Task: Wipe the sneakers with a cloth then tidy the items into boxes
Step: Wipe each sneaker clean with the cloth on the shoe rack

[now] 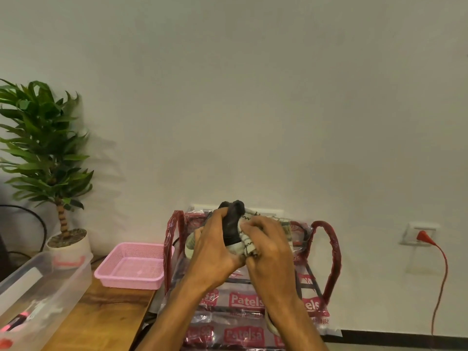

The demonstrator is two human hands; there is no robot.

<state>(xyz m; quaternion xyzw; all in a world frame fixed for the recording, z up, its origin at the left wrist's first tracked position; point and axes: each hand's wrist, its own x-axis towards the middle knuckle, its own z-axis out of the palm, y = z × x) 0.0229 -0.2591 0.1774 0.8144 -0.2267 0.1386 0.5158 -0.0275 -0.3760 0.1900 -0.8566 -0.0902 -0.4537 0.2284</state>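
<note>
Both hands are raised over a clear plastic bag (247, 301) with red handles and red "Patelsa" print, which stands in the middle of the scene against the far wall. The left hand (215, 247) has its fingers (217, 215) curled round a dark sneaker (231, 224), gripping it from the left so that one dark end sticks up above the knuckles. The right hand (268, 247) has its fingers bunched on a white cloth (249, 239) with dark stitched lines, and the cloth is pressed against the right side of the sneaker. Just left of the left hand a pale rounded thing shows inside the bag; what it is cannot be told. To the left lies a wooden counter (106, 315) carrying a pink mesh basket (126, 279) just beside the bag and, nearer and further left, a clear plastic box (45, 282) with a red clip. A potted plant (43, 148) stands at the far left. On the wall to the right, a red cable (442, 274) is plugged into a socket (411, 233) and hangs down.
</note>
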